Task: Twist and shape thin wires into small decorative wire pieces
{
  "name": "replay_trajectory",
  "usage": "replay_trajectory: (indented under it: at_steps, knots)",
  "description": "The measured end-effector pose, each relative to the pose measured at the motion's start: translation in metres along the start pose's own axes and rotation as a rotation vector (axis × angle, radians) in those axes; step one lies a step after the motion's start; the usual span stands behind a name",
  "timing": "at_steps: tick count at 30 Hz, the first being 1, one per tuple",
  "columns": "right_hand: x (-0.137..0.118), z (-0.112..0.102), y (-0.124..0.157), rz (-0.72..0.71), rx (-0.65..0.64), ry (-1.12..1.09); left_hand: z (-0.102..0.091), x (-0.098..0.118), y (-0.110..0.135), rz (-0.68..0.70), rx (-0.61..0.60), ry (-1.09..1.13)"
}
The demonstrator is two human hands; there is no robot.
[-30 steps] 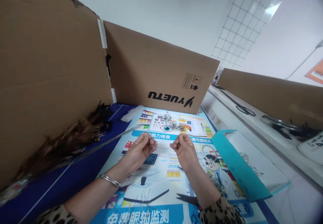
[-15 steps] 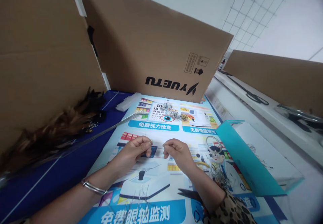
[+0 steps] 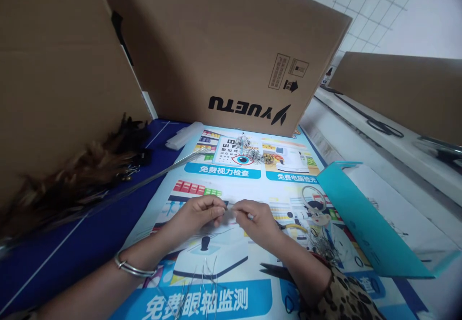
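Note:
My left hand (image 3: 206, 211) is closed in a pinch above the printed sheet (image 3: 231, 190). Facing it across a small gap, my right hand (image 3: 255, 219) pinches with thumb and forefinger. Whatever sits between the fingertips is too small to make out. Thin wires (image 3: 200, 286) lie on the sheet's near part, below my hands. Under my right forearm, the dark blades of scissors (image 3: 276, 272) stick out. A tangle of silvery wire pieces (image 3: 325, 247) lies right of that forearm, near a clear ring (image 3: 313, 198).
Wiry silver clusters (image 3: 249, 149) lie at the back of the sheet. Brown feathers (image 3: 83, 175) and long thin wires (image 3: 173, 166) are on the left. A teal folder (image 3: 371, 224) stands at right. Cardboard panels (image 3: 216, 45) wall the back and left.
My right hand has turned slightly and its fingers have closed in more. The fingertips of both hands are nearer each other. The camera view has shifted a little.

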State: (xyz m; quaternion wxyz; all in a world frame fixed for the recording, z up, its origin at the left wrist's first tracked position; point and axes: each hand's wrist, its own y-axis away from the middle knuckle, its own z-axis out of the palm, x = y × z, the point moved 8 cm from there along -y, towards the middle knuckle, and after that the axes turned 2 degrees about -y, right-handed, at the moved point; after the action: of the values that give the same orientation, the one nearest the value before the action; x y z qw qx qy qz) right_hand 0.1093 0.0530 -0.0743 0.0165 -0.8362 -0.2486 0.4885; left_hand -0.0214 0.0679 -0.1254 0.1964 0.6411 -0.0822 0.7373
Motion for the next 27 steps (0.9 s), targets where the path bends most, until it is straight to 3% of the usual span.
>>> replay_trajectory:
  at_steps: [5, 18, 22, 27]
  knots:
    - [-0.006, 0.004, 0.002, -0.090, -0.039, 0.122, 0.000, -0.003, -0.001, 0.015, -0.031, -0.024]
    - [-0.012, 0.015, 0.007, -0.193, -0.154, 0.499, 0.017, 0.016, 0.006, 0.168, -0.141, -0.528]
    - [-0.009, 0.015, 0.007, -0.156, -0.141, 0.437, 0.015, 0.011, 0.007, 0.223, -0.123, -0.683]
    - [-0.004, 0.010, 0.007, -0.099, -0.043, 0.335, 0.016, 0.002, 0.008, 0.092, -0.157, -0.716]
